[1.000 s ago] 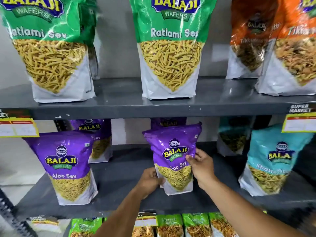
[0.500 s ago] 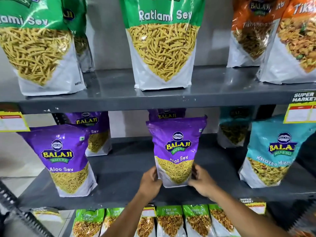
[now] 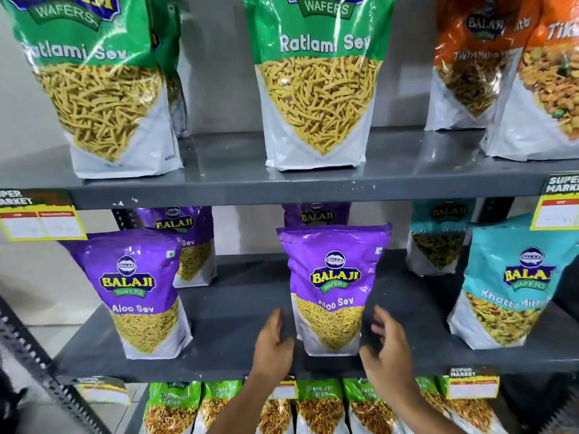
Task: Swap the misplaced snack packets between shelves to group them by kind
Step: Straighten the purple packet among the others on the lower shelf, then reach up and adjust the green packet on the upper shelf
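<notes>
A purple Aloo Sev packet stands upright at the middle front of the dark middle shelf. My left hand is just left of its base, fingers apart, at most grazing its edge. My right hand hovers just right of the base, fingers spread, a small gap from the packet. Another purple Aloo Sev packet stands at the left front, with more purple ones behind. Green Ratlami Sev packets stand on the upper shelf.
Teal Khatta Mitha packets stand at the right of the middle shelf. Orange Tikha Mitha packets are at the upper right. Several small green Chana Jor Garam packets hang below. Yellow price tags clip the shelf edges.
Both hands set the purple Aloo Sev packet upright on the middle shelf, slid down to its base and have now come off its sides, fingers opening.
</notes>
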`<state>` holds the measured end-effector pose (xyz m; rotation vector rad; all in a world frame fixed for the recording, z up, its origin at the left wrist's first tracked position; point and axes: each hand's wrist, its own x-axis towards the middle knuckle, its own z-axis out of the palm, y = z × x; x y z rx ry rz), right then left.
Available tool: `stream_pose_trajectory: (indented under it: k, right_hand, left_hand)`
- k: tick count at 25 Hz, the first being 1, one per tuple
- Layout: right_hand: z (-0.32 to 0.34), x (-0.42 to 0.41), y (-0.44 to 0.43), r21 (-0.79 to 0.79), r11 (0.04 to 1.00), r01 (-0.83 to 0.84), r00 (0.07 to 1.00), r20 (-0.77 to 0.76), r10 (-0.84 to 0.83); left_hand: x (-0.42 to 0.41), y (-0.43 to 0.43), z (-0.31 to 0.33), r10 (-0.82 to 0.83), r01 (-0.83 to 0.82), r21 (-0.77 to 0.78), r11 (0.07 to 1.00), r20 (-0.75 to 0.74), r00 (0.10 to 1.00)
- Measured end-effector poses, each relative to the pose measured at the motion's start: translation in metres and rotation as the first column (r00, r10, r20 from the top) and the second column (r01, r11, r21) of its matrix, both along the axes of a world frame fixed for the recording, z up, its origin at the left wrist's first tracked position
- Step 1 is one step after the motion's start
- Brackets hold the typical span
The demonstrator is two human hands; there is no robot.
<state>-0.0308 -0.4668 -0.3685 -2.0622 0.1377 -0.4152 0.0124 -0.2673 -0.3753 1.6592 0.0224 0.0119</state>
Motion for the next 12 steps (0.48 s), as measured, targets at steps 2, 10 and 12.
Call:
stream_pose_trajectory:
  k: [2, 10, 12]
  right_hand:
    - [0.019, -0.026, 0.018, -0.111, 0.983, -0.144, 0.982, 0.106, 0.156]
    - [0.203, -0.018, 0.137, -0.303, 0.828, -0.472, 0.73, 0.392, 0.559]
    - [0.244, 0.002, 0.17, -0.273, 0.856, -0.438, 0.744, 0.424, 0.516]
  left_hand:
    - [-0.026, 0.02, 0.015, 0.194, -0.193, -0.021, 0.981, 0.161, 0.968]
    - [-0.071, 0.173, 0.213, 0.549, -0.464, -0.361, 0.809, 0.748, 0.373]
    - [-0.048, 0.208, 0.251, 0.592, -0.486, -0.383, 0.786, 0.693, 0.411]
